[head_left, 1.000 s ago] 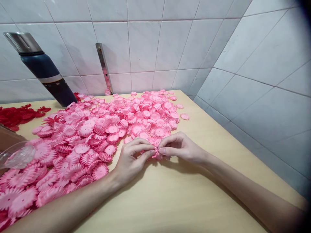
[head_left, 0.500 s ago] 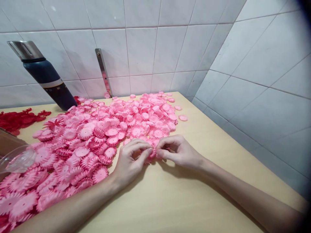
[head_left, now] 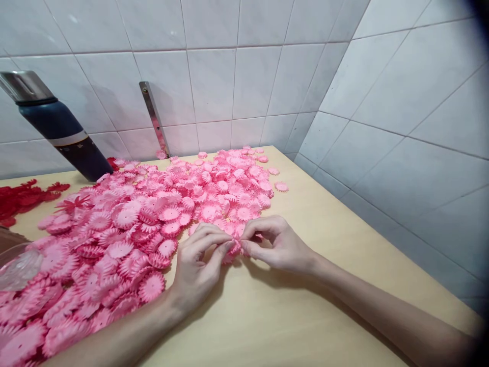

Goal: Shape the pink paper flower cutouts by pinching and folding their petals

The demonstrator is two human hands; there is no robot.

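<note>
My left hand [head_left: 197, 265] is closed in a pinch, thumb against forefinger, at the near edge of a heap of pink petal discs [head_left: 128, 216]. Opposite it, my right hand [head_left: 278, 245] pinches the same way, the fingertips of both hands almost meeting. Between them is a small pink petal disc [head_left: 236, 247], mostly hidden by the fingers. The discs in the heap are round with fringed, curled edges, and several show a small hole in the middle.
A dark blue bottle [head_left: 71, 137] with a steel cap stands at the back left. Red petal pieces [head_left: 25, 196] and a clear plastic item [head_left: 19, 270] lie at the left. A metal strip [head_left: 153, 114] is fixed to the tiled wall [head_left: 214, 76] behind the table [head_left: 290, 316].
The view has shifted slightly, so the scene sits a little further left and lower. My hands are still pinched together at nearly the same spot, the fingertips slightly closer.
</note>
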